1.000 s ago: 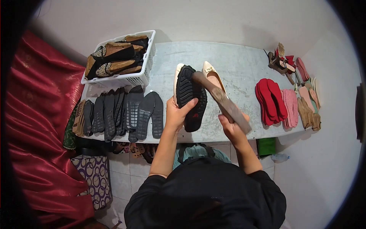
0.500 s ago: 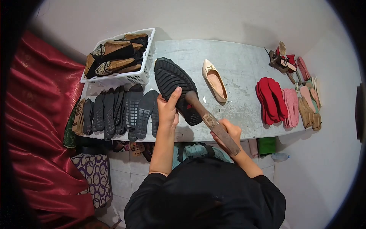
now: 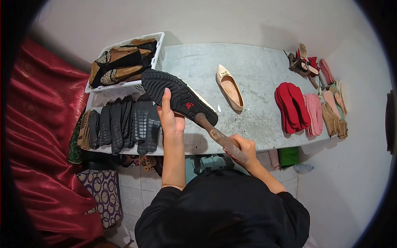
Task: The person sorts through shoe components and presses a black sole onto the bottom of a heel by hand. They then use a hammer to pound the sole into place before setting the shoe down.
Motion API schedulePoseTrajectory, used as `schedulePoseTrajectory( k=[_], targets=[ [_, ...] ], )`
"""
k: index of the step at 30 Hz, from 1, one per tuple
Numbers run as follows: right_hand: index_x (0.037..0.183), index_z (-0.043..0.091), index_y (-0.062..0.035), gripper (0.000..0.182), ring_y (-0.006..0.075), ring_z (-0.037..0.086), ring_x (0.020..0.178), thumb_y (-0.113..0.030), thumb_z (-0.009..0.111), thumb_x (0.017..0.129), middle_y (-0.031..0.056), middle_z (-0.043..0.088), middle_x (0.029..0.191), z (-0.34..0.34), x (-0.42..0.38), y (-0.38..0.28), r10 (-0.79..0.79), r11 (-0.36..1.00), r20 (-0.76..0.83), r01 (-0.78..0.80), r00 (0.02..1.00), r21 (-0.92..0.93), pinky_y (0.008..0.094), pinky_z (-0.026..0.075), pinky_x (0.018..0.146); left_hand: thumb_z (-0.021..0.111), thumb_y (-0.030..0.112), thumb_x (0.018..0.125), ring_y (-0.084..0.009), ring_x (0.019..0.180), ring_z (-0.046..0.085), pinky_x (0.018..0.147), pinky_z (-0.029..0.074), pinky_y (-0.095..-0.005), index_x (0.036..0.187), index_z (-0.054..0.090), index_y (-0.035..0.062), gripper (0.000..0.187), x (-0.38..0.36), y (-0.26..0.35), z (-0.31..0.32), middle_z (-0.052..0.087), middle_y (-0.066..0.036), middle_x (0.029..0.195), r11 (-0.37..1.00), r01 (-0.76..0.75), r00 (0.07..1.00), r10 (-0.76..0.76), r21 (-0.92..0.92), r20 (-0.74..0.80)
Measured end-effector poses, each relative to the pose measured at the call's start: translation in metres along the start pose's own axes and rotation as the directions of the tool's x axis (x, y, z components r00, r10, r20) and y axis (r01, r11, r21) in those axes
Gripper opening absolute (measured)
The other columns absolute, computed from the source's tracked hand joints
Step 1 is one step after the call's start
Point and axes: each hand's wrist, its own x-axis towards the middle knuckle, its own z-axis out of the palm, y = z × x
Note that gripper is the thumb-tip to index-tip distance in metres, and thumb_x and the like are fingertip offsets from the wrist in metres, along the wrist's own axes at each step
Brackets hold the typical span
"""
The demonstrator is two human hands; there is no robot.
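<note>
My left hand [image 3: 170, 118] grips a shoe [image 3: 171, 89] with its black ridged sole turned up toward me, the thumb lying across the tread. Red lettering marks the sole near the heel, and a pale edge shows along its right side. Wrapped round the handle of a worn hammer [image 3: 221, 138] is my right hand [image 3: 243, 152]. The hammer's rounded head overlaps the heel end of the sole. A cream pointed flat shoe [image 3: 230, 87] stands on the table to the right of the held shoe.
On the light table [image 3: 252, 124], black soles [image 3: 118, 124] line up at the left beside a white basket [image 3: 159, 60] of shoes. Red insoles [image 3: 292, 108], pink insoles [image 3: 313, 114] and tan pieces [image 3: 330, 122] lie at the right. A red curtain [image 3: 53, 136] hangs at the left.
The shoe has moved left and turned, its toe now pointing up and left. The hammer has followed, moving down and left, its head now at the heel end.
</note>
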Motion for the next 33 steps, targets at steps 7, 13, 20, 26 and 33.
schedulePoseTrajectory(
  k=[7, 13, 20, 26, 33],
  targets=[
    [0.078, 0.059, -0.0046, 0.016, 0.0225, 0.058, 0.052, -0.015, 0.068, 0.070, 0.0090, 0.057, 0.061, -0.006, -0.004, 0.012, 0.032, 0.996, 0.019, -0.030, 0.999, -0.090, 0.0287, 0.043, 0.049, 0.065, 0.015, 0.079, -0.0178, 0.083, 0.061, 0.073, 0.053, -0.0316, 0.103, 0.056, 0.0069, 0.027, 0.008, 0.012, -0.011, 0.061, -0.006, 0.094, 0.996, -0.083, 0.992, 0.085, 0.029, -0.089],
    [0.080, 0.057, -0.0074, 0.026, 0.0295, 0.060, 0.058, -0.033, 0.063, 0.075, 0.0120, 0.059, 0.064, 0.005, 0.014, 0.058, 0.180, 0.954, -0.131, -0.205, 0.975, -0.218, 0.0349, 0.045, 0.050, 0.066, 0.014, 0.078, -0.0169, 0.079, 0.062, 0.068, 0.054, -0.0299, 0.096, 0.057, 0.0067, 0.021, 0.006, 0.018, -0.013, 0.061, -0.006, 0.092, 0.985, -0.170, 0.960, 0.171, 0.026, -0.222],
    [0.085, 0.052, -0.0097, 0.030, 0.0286, 0.058, 0.058, -0.036, 0.061, 0.076, 0.0096, 0.057, 0.068, 0.051, 0.024, 0.112, 0.077, 0.850, -0.089, -0.111, 0.993, -0.515, 0.0387, 0.043, 0.048, 0.066, 0.011, 0.077, -0.0171, 0.079, 0.062, 0.067, 0.054, -0.0310, 0.095, 0.057, 0.0064, 0.021, 0.008, 0.017, -0.020, 0.061, -0.006, 0.092, 0.979, -0.193, 0.947, 0.202, 0.063, -0.250],
    [0.087, 0.053, -0.0107, 0.031, 0.0241, 0.057, 0.060, -0.037, 0.063, 0.073, 0.0052, 0.053, 0.070, 0.077, 0.021, 0.139, 0.005, 0.742, 0.003, -0.002, 1.000, -0.670, 0.0360, 0.045, 0.049, 0.067, 0.011, 0.076, -0.0175, 0.079, 0.062, 0.068, 0.054, -0.0312, 0.097, 0.056, 0.0066, 0.023, 0.009, 0.022, -0.017, 0.061, -0.006, 0.092, 0.987, -0.151, 0.956, 0.158, 0.049, -0.246],
    [0.089, 0.052, -0.0101, 0.033, 0.0225, 0.055, 0.064, -0.036, 0.064, 0.071, 0.0054, 0.052, 0.076, 0.089, 0.014, 0.141, 0.003, 0.693, 0.036, 0.024, 0.999, -0.721, 0.0349, 0.044, 0.050, 0.066, 0.012, 0.077, -0.0172, 0.078, 0.062, 0.067, 0.054, -0.0305, 0.096, 0.057, 0.0068, 0.022, 0.020, 0.030, -0.021, 0.062, -0.006, 0.092, 0.993, -0.104, 0.976, 0.113, 0.053, -0.186]
  ],
)
